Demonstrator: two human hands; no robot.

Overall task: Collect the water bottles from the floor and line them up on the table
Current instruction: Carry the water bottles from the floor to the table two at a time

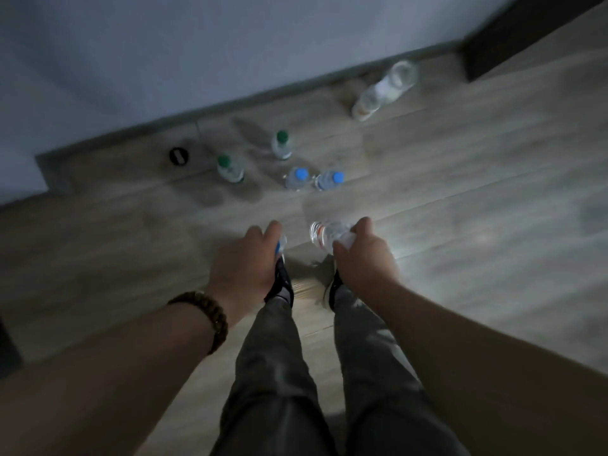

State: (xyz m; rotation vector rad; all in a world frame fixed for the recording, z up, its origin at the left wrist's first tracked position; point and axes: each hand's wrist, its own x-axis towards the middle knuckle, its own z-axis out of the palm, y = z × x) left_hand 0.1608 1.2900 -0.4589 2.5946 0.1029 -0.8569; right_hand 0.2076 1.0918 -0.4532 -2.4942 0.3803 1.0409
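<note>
My left hand (245, 258) is closed around a bottle with a blue cap (280, 246), of which only a sliver shows past the fingers. My right hand (360, 258) grips a clear water bottle (324, 236) held on its side. Further ahead on the wooden floor stand two green-capped bottles (228, 167) (282, 145) and two blue-capped bottles (297, 178) (330, 181). A larger clear bottle (383, 90) lies on its side near the wall at the upper right. No table is in view.
A grey wall with a dark skirting board (210, 115) runs across the back. A round black floor fitting (178, 156) sits left of the bottles. A dark piece of furniture (513, 37) stands at the upper right. My legs and shoes (281, 284) are below my hands.
</note>
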